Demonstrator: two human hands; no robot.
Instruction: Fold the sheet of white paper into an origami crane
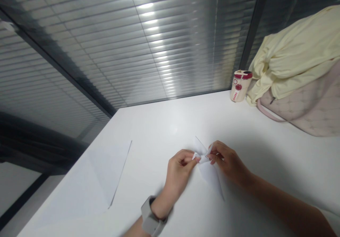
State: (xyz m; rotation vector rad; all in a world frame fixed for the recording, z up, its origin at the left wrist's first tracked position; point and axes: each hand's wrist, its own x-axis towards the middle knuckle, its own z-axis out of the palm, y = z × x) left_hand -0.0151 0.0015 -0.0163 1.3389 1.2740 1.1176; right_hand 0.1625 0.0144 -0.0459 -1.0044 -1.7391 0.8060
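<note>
I'm watching two hands at work over a white surface [175, 123], close together with a piece of paper [210, 176] between them. The left hand [179, 171] pinches a small folded part of it between thumb and fingers; the right hand [230, 162] pinches the same paper just beside, at a raised fold. One thin point sticks out beyond the fingertips, and a wider flap slants down on the near side of the hands; I can't tell whether it touches the surface. A grey watch [150, 217] sits on the left wrist. Well to the left of the hands lie white sheets [90, 180]. Beyond the hands, to the right, a cream and red cup [240, 86] stands near a pink bag [300, 109] with a pale yellow cloth [300, 49] over it. Blinds [159, 35] rise past the far edge.
</note>
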